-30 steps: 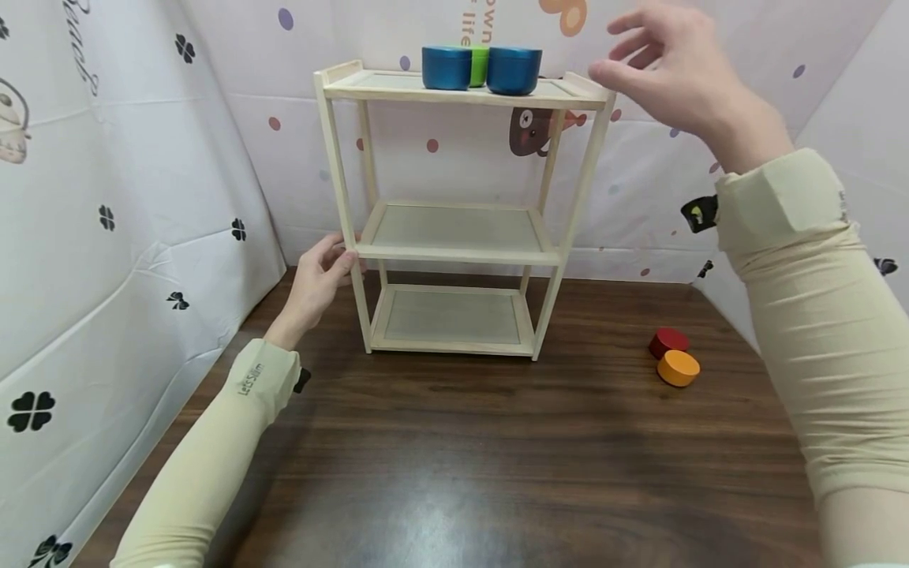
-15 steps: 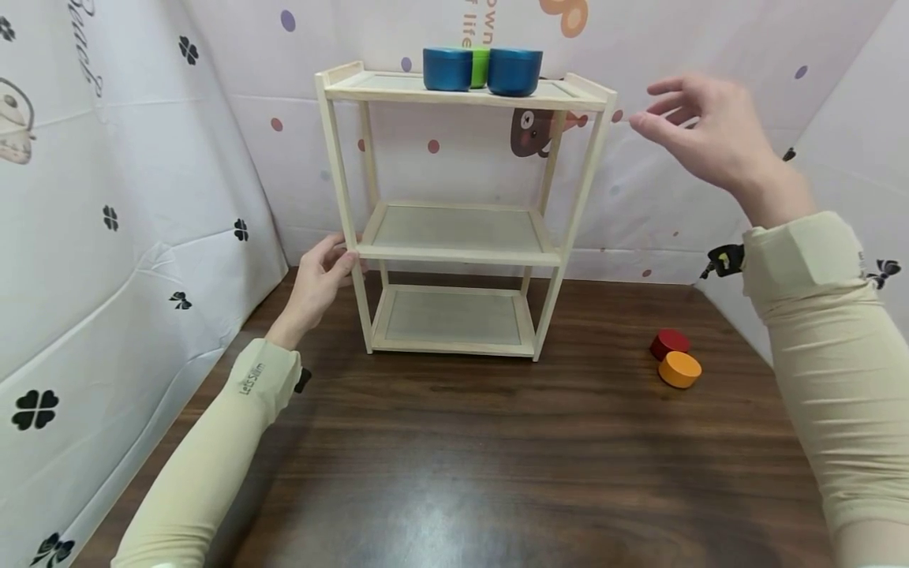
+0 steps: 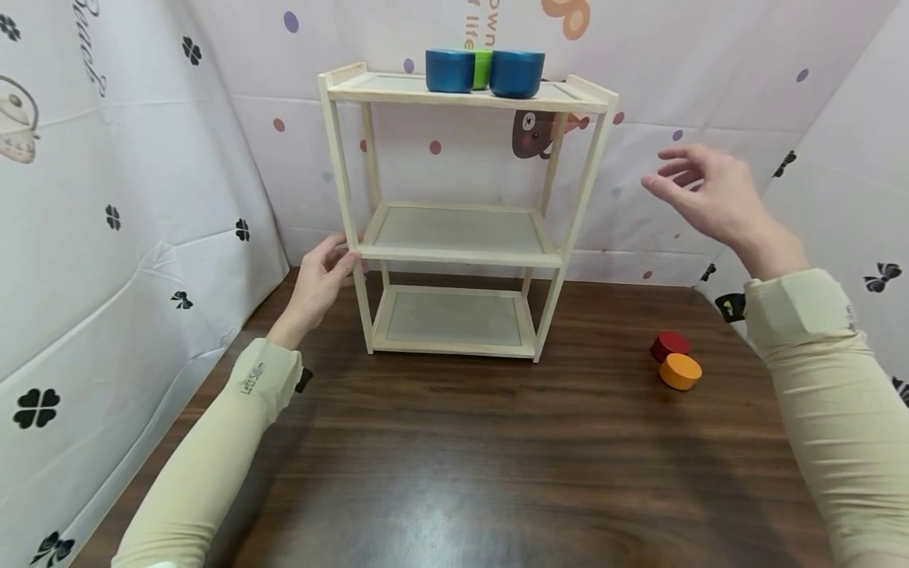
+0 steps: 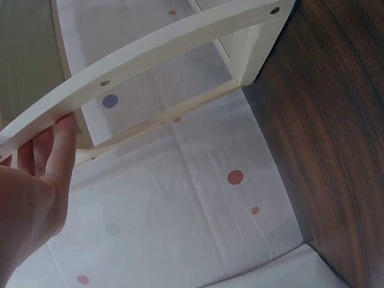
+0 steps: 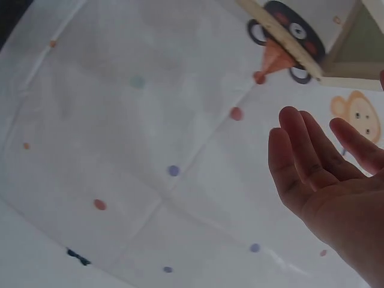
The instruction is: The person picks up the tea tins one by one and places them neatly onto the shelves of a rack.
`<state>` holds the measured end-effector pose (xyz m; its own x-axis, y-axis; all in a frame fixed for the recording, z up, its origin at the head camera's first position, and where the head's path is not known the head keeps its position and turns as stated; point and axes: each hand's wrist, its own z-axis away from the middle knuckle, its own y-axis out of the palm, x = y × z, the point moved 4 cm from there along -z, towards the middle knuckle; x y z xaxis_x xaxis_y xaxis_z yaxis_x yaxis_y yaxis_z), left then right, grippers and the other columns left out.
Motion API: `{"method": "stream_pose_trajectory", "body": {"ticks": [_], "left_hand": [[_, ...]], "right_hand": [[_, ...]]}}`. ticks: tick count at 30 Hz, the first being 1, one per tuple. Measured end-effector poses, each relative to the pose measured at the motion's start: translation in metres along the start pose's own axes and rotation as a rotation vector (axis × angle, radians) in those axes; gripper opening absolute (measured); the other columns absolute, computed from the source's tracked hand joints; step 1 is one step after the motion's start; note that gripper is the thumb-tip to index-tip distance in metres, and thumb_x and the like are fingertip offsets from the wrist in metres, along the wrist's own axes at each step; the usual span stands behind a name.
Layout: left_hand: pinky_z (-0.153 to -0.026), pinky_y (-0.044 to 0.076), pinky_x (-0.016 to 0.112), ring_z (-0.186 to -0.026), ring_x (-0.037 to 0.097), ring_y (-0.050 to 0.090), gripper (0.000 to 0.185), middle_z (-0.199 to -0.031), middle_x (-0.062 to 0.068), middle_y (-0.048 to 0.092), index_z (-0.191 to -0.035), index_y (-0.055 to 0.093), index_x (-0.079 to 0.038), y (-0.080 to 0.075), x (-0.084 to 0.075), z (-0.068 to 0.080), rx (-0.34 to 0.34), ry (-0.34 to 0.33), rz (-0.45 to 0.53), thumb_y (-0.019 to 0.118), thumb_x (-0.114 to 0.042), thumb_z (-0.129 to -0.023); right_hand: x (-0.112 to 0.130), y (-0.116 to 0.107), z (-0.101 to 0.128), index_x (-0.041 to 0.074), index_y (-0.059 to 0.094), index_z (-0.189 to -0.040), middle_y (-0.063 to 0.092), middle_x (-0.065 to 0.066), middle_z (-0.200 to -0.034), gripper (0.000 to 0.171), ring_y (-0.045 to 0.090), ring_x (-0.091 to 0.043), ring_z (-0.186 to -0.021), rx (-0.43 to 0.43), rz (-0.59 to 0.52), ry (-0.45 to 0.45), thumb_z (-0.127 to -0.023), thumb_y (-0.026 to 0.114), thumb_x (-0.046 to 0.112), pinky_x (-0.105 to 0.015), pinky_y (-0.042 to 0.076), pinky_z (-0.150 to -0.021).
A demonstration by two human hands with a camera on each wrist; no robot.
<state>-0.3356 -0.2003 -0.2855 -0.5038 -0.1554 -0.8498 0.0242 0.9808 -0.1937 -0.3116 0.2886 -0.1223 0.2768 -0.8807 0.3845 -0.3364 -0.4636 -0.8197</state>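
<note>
We find the left hand (image 3: 312, 288) gripping the rack (image 3: 458, 255) by a post (image 3: 344, 197); the right hand (image 3: 717, 197) hangs relaxed, with the red disc (image 3: 670, 345) and orange disc (image 3: 680, 371) below it.

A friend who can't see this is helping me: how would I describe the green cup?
On the dark table stands a pale three-tier shelf. Its top tier holds two blue cups near the front edge. The green cup shows in the gap between them, set farther back and partly hidden; its bright green sets it apart from both.
</note>
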Motion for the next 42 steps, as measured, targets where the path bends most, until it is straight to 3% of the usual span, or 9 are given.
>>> {"method": "stream_pose_trajectory", "body": {"ticks": [11, 13, 18, 21, 25, 32, 35, 42], "left_hand": [[-0.085, 0.061, 0.036, -0.095, 0.018, 0.066, 0.042, -0.110, 0.022, 0.060, -0.137, 0.048, -0.002, 0.000, -0.001, 0.000, 0.007, -0.006, -0.005, 0.051, -0.022, -0.101], [-0.086, 0.061, 0.037, -0.095, 0.019, 0.066, 0.042, -0.109, 0.022, 0.060, -0.138, 0.048, -0.002, 0.000, 0.000, 0.000, 0.006, -0.012, -0.005, 0.051, -0.023, -0.100], [-0.086, 0.061, 0.039, -0.095, 0.021, 0.066, 0.042, -0.107, 0.022, 0.061, -0.137, 0.049, -0.003, 0.000, 0.000, 0.001, 0.000, -0.017, -0.004, 0.051, -0.023, -0.100], [-0.086, 0.061, 0.039, -0.092, 0.015, 0.066, 0.042, -0.107, 0.022, 0.060, -0.137, 0.049, -0.003, 0.000, 0.000, 0.001, -0.002, -0.020, 0.002, 0.051, -0.022, -0.100], [-0.087, 0.060, 0.040, -0.089, 0.006, 0.066, 0.041, -0.108, 0.021, 0.060, -0.138, 0.047, -0.002, 0.000, 0.000, 0.001, 0.001, -0.024, -0.001, 0.050, -0.020, -0.101], [-0.088, 0.059, 0.044, -0.088, 0.004, 0.065, 0.040, -0.110, 0.026, 0.058, -0.138, 0.046, 0.002, 0.000, 0.001, -0.001, 0.005, -0.029, 0.000, 0.048, -0.013, -0.101], [-0.087, 0.060, 0.041, -0.090, 0.009, 0.066, 0.039, -0.109, 0.028, 0.057, -0.137, 0.047, 0.001, 0.000, 0.002, -0.001, 0.001, -0.030, 0.003, 0.048, -0.015, -0.101], [-0.087, 0.060, 0.039, -0.096, 0.025, 0.066, 0.040, -0.101, 0.017, 0.063, -0.135, 0.050, -0.002, 0.000, 0.001, 0.000, -0.011, -0.016, 0.008, 0.052, -0.021, -0.100]], "right_hand": [[-0.032, 0.017, 0.017, 0.009, 0.041, -0.145, 0.055, -0.025, -0.134, 0.065, 0.054, -0.041, -0.112, 0.027, 0.014, 0.022, -0.095, 0.051, 0.050, -0.022, 0.039, -0.070], [-0.037, 0.019, 0.020, 0.008, 0.041, -0.145, 0.055, -0.026, -0.134, 0.066, 0.054, -0.041, -0.113, 0.030, 0.019, 0.030, -0.095, 0.051, 0.051, -0.026, 0.044, -0.071], [-0.049, 0.026, 0.026, 0.007, 0.040, -0.145, 0.054, -0.028, -0.133, 0.068, 0.054, -0.043, -0.113, 0.036, 0.025, 0.046, -0.096, 0.050, 0.052, -0.053, 0.050, -0.082], [-0.056, 0.029, 0.029, 0.005, 0.040, -0.145, 0.054, -0.029, -0.133, 0.068, 0.054, -0.044, -0.113, 0.043, 0.026, 0.055, -0.096, 0.049, 0.051, -0.061, 0.048, -0.085], [-0.064, 0.033, 0.034, 0.004, 0.040, -0.144, 0.053, -0.030, -0.132, 0.068, 0.054, -0.045, -0.113, 0.047, 0.022, 0.063, -0.096, 0.050, 0.051, -0.063, 0.048, -0.085], [-0.079, 0.041, 0.040, 0.002, 0.039, -0.144, 0.052, -0.032, -0.131, 0.071, 0.053, -0.046, -0.112, 0.057, 0.028, 0.085, -0.095, 0.050, 0.052, -0.065, 0.046, -0.087], [-0.085, 0.044, 0.042, 0.001, 0.039, -0.143, 0.052, -0.032, -0.131, 0.070, 0.053, -0.046, -0.112, 0.062, 0.029, 0.086, -0.095, 0.051, 0.051, -0.066, 0.047, -0.087], [-0.095, 0.049, 0.046, 0.001, 0.039, -0.143, 0.051, -0.035, -0.130, 0.068, 0.054, -0.048, -0.110, 0.059, 0.031, 0.077, -0.096, 0.051, 0.049, -0.068, 0.047, -0.088]]}}
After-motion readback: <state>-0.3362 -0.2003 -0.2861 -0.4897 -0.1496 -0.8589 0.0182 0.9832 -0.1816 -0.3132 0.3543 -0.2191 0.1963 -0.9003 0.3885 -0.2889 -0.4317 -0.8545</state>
